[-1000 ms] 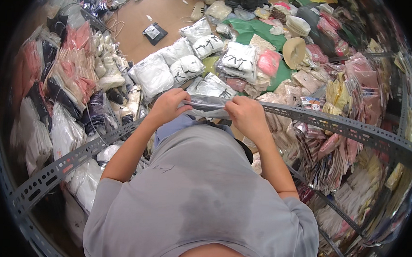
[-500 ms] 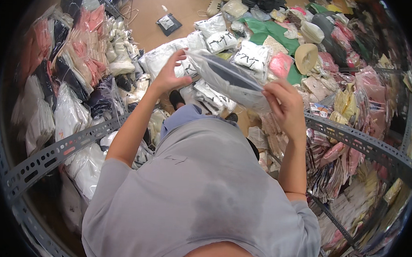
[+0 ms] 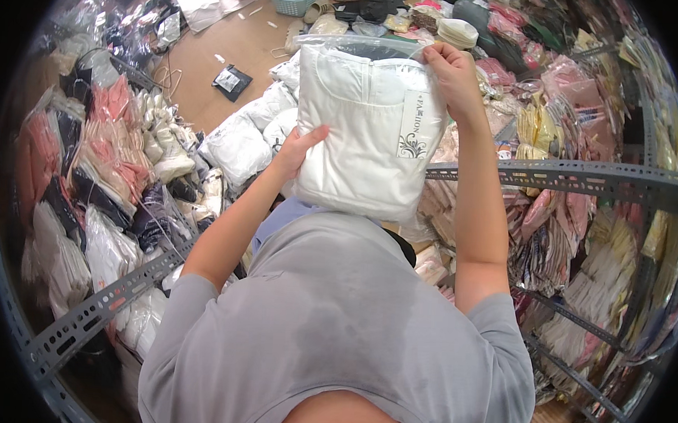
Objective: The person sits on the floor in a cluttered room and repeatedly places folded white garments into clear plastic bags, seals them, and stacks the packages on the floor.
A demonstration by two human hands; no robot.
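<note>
Bagged clothes both sides, and centre, one white garment, folded smooth in a clear bag: right hand pinching its top corner, left hand clasping its edge!

The person wears a loose grey cloth T-shirt with a round neckline at the near side. A large darker grey patch with uneven edge spreads over its middle. The left sleeve and right sleeve are short. Beyond the far hem, blue cloth legwear partly shows.
</note>
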